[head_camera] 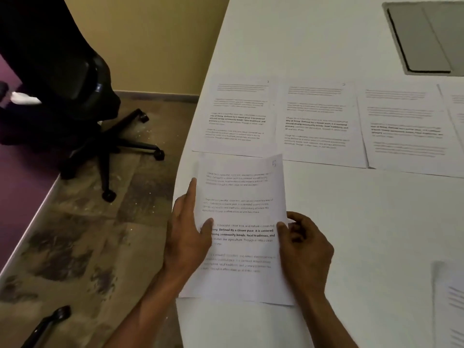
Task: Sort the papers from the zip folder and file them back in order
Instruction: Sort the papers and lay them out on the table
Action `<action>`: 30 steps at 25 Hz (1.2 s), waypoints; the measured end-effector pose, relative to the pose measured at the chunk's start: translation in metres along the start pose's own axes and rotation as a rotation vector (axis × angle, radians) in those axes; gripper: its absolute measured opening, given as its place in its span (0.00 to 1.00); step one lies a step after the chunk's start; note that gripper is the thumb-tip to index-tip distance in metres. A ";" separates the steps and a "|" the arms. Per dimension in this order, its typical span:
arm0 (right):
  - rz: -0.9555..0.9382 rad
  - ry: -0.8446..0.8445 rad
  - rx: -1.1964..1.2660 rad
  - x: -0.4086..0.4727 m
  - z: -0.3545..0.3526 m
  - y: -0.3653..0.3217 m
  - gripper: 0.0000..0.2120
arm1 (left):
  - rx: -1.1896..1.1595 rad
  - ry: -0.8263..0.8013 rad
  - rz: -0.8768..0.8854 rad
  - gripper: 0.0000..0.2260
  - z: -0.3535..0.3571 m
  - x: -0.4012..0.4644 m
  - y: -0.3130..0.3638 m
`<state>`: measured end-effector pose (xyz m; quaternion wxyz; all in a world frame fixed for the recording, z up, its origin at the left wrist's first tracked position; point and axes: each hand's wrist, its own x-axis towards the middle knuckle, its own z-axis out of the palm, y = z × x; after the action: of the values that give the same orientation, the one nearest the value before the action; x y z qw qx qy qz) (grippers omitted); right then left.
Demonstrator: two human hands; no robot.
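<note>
Head view, both hands' fingers grasping sheet, papers row beyond, chair left

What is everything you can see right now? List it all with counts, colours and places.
White curved-edge table: one, fills the right side of the view.
White printed sheets in a row: three in full view, a fourth cut off at the right edge, flat on the table beyond the hands.
White printed sheet marked 5: one, held near the table's left edge.
White paper at the lower right edge: partly in view, count unclear.
Grey flat rectangular panel: one, far right corner of the table.
Black wheeled office chair: one, on the floor at left.
Black chair armrest: one, bottom left.
Left hand: on the held sheet's left edge.
Right hand: gripping its right edge.
</note>
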<state>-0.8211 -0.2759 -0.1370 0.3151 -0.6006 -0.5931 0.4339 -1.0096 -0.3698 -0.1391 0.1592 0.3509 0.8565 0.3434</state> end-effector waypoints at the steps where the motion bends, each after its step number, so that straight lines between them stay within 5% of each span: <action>1: -0.039 0.020 -0.047 -0.001 0.006 0.000 0.11 | 0.074 0.019 0.060 0.36 0.001 0.004 -0.007; 5: -0.209 0.057 -0.205 -0.006 0.024 0.008 0.17 | 0.187 0.036 0.116 0.24 0.003 0.012 -0.032; 30: -0.344 0.097 -0.294 -0.007 0.033 0.035 0.14 | 0.128 -0.065 0.099 0.25 0.001 0.007 -0.043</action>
<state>-0.8350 -0.2904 -0.1813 0.3215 -0.5502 -0.7278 0.2535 -1.0354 -0.3866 -0.1698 0.1471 0.4131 0.8528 0.2836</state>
